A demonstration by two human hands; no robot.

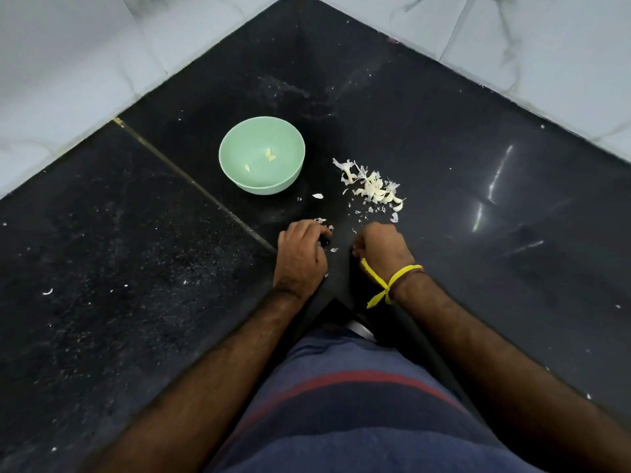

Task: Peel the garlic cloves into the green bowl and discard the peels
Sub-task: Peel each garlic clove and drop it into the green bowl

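Bench (444,148): glossy black, speckled with white flecks. Bowl (262,155): pale green. Garlic pile (372,186): white to cream. Wall tiles (68,63): white marble with grey veining. Wrist thread (389,283): yellow. Shirt (358,421): blue with red stripe.

Glossy black stone counter (478,158) cornered by white marbled wall tiles (68,63).

Dark corner table under pale walls

A black speckled table (136,254) with a thin seam meets white marbled wall tiles (68,63); a yellow thread (389,285) circles one wrist.
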